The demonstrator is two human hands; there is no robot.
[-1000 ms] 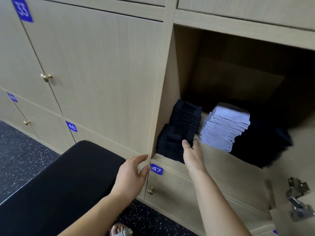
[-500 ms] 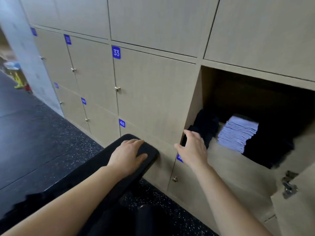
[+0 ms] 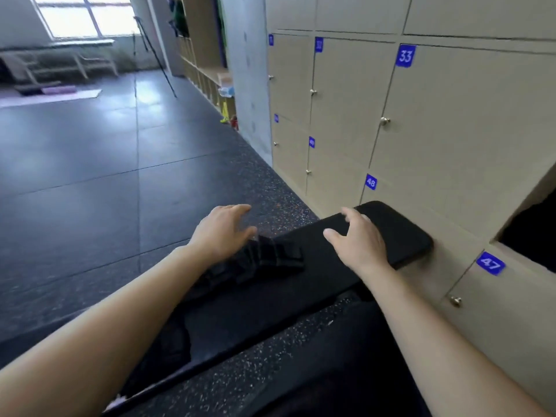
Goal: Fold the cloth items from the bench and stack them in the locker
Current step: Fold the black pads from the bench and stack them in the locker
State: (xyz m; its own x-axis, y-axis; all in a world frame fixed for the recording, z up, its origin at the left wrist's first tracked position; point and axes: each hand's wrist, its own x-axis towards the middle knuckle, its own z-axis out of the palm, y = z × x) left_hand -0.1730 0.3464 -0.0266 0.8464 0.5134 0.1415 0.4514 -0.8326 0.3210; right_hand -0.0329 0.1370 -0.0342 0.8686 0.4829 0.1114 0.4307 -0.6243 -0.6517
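Found the left hand [image 3: 221, 233] loose, fingers spread and slightly curved, grasping nothing. Placed it above the left edge of the black padded bench [image 3: 400, 233], directly over the far end of the dark cloth items [image 3: 270, 257]. Could not settle contact between palm and cloth (motion blur, black on black).

Found the right hand [image 3: 359, 240] likewise released, fingers fanned, thumb out to the left, nothing held. Located it over the bench top near the rounded end, fingertips at or just above the padding; cannot tell touching from hovering.

Recorded the cloth items as a rumpled dark heap lying on the bench, between the two forearms and nearer the left one, running back along the seat toward the camera. Unable to count pieces or read any fold.

Noted the bench end close against a wall of pale wooden doors, just below label 48 [image 3: 371, 182] and left of label 47 [image 3: 490, 263]. Logged the open locker [image 3: 529, 236] at the far right edge of view, above label 47, well apart from both hands; interior dark, contents not legible. Logged closed doors elsewhere, label 33 [image 3: 405, 55] among them, and a small metal knob [image 3: 455, 300] below label 47. Noted dark speckled floor [image 3: 90, 176] left of the bench and a bright window [image 3: 84, 13] at the far wall.
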